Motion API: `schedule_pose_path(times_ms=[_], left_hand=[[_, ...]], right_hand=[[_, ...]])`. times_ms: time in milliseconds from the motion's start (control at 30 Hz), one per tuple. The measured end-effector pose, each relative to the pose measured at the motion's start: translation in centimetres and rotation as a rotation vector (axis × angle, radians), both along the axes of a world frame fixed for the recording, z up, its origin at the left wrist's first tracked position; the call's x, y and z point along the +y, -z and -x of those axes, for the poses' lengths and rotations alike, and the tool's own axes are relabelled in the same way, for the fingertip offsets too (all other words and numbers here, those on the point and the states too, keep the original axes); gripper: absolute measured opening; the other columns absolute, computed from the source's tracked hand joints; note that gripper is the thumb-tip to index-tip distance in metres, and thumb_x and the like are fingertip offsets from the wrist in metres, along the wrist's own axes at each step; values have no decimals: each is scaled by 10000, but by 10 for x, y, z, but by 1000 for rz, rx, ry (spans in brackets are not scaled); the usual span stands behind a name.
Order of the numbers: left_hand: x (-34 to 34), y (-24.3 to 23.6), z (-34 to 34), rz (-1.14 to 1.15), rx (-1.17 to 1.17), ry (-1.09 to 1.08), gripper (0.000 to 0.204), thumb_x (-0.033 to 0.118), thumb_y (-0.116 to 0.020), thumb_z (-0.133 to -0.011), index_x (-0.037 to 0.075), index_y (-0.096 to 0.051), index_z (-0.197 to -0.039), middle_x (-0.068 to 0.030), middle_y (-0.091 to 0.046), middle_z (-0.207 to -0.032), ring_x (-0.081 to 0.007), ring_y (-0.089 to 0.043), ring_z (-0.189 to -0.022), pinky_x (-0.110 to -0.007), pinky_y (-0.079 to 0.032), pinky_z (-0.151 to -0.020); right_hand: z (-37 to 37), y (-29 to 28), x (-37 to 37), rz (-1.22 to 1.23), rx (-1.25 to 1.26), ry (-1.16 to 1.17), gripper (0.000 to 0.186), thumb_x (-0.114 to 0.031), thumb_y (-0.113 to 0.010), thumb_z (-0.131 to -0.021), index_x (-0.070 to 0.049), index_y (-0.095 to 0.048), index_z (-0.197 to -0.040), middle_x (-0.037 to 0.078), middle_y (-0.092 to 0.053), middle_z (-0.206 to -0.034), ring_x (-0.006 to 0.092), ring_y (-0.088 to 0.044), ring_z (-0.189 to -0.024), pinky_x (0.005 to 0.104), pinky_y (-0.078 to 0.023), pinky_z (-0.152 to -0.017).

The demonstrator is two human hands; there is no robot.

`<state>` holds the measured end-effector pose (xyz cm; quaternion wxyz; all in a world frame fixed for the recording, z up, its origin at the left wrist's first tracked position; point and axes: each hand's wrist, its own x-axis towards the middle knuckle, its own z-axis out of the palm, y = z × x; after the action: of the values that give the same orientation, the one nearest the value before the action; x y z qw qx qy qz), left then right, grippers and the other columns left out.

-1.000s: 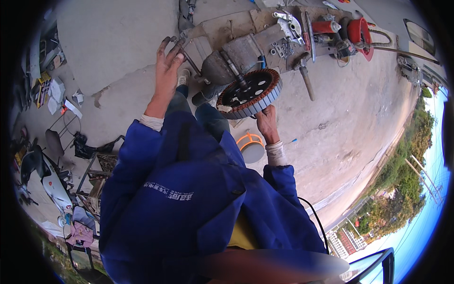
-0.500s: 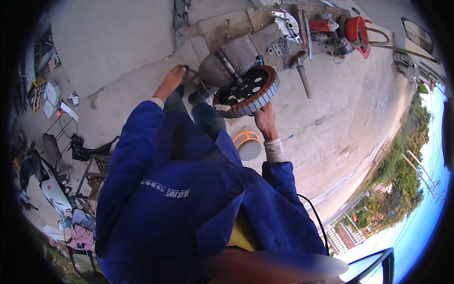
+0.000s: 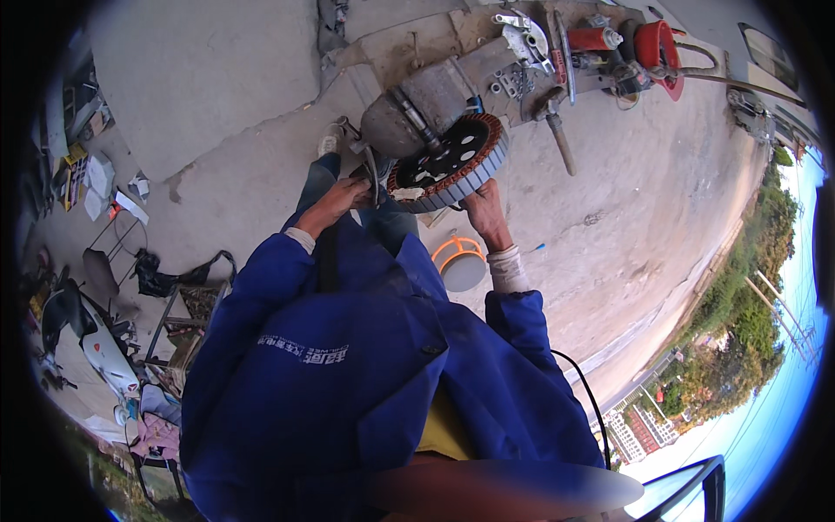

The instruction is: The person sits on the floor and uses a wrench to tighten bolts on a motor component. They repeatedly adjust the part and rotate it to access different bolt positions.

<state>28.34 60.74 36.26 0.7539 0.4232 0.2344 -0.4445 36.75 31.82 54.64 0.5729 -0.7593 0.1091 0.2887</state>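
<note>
Stator work is underway: our right hand grips its rim, our left hand pinches a tool beside it; next we need steady leverage.

Blue jacket, copper-ringed wheel motor

The jacket is bright blue; the round motor shows a black hub, an orange-copper ring and grey rim; the bucket is white, orange-rimmed; the concrete floor is pale grey
</note>
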Motion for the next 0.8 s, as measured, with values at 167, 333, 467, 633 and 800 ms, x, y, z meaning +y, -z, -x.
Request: schedule_pose_path(times_ms=[167,333,467,633,800], left_hand=[[5,-83,-6,223,97,-73,396,282,-522,-1064,-76,-623,-1200,-193,-712,-1124,-279,-704,-973,-403,-553,-890],[19,-134,-4,328,195,-231,350,274,-590,-1036,-35,-639,-1195,-147,-708,-1048,-271,-699,-979,-414,-541,-884],[26,-155,-9,286,202,-288,303,228,-645,-1005,-32,-649,-1162,-123,-689,-949,-247,-676,-880,-408,-545,-852],[33,-168,-14,351,234,-356,265,224,-663,-997,-11,-653,-1120,-100,-665,-869,-229,-652,-818,-399,-538,-831],[37,-179,-16,402,250,-397,288,273,-629,-1016,2,-653,-1108,-87,-649,-815,-229,-643,-808,-413,-527,-841]], right_hand=[[-1,-4,-1,-15,32,7,315,-243,-638,-1017,54,-696,-927,-14,-621,-709,45,-493,-628,248,-401,-538],[-3,-9,2,-20,86,17,308,-232,-628,-1022,48,-694,-912,-24,-601,-703,48,-480,-613,250,-391,-538],[0,-11,7,-11,112,51,328,-241,-623,-1024,39,-668,-860,-26,-569,-683,58,-464,-600,266,-383,-535],[-1,-7,6,66,92,-10,370,-270,-625,-1023,38,-634,-818,-9,-547,-654,71,-453,-595,283,-373,-533],[-3,-8,7,59,112,4,383,-281,-641,-1014,40,-627,-807,-7,-540,-642,75,-452,-593,287,-375,-536]])
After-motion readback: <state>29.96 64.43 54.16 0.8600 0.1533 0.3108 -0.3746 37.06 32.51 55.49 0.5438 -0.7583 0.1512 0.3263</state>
